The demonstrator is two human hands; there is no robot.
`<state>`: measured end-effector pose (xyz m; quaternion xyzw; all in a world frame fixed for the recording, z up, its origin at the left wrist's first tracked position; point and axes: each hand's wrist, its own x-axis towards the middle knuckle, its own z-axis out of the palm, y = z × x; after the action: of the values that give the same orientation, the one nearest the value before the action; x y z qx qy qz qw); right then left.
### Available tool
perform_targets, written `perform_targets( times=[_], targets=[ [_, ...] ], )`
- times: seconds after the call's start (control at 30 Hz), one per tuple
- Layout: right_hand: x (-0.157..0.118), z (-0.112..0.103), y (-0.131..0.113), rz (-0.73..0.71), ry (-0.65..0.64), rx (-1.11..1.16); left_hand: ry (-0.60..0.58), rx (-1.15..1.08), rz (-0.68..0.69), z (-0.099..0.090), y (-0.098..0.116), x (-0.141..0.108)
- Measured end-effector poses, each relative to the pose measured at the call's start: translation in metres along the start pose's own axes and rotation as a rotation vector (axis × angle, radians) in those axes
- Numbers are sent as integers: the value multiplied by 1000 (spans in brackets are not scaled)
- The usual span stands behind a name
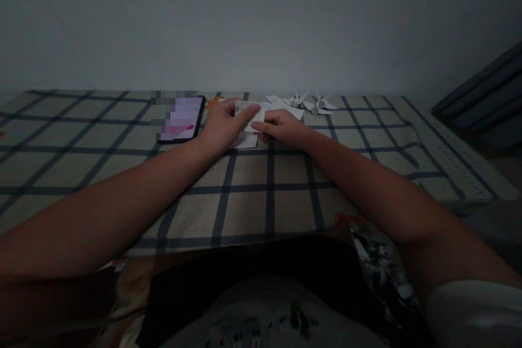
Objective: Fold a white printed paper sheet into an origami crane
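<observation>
Both hands meet over the middle of the table on a small folded sheet of white paper (243, 108). My left hand (225, 124) grips it from the left, its thumb lying across the front face. On the right edge, my right hand (283, 127) pinches the same paper between thumb and bent fingers. Beneath the hands, another white piece of paper (247, 140) shows in part; whether it joins the held sheet I cannot tell. Behind my right hand lie a flat white paper (281, 103) and two folded paper cranes (297, 99).
A phone (181, 119) with a lit, partly blurred screen lies left of my left hand. Something orange (212, 103) sits behind that hand. A checked cloth (244, 206) covers the table, which meets a plain wall (261, 22) at the back.
</observation>
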<state>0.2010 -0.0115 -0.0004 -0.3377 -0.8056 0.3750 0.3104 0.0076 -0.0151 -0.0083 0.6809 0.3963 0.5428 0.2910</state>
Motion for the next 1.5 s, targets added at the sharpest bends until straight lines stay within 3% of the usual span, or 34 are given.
perform_targets(
  times=[0.47, 0.7, 1.03, 1.17, 1.3, 1.5],
  targets=[
    [1, 3, -9, 1, 10, 28, 146, -40, -14, 3, -2, -1],
    [-1, 1, -11, -34, 157, -118, 146, -123, -61, 4, -17, 6],
    [2, -3, 3, -76, 324, 64, 118, -291, -163, 7, -17, 9],
    [4, -5, 9, -93, 426, 14, 119, -316, -208, 10, -18, 10],
    [6, -9, 16, -189, 518, -150, 124, -379, -270, 13, -16, 8],
    [8, -12, 20, -425, 512, -374, -16, -492, -347, 11, -4, 0]
  ],
)
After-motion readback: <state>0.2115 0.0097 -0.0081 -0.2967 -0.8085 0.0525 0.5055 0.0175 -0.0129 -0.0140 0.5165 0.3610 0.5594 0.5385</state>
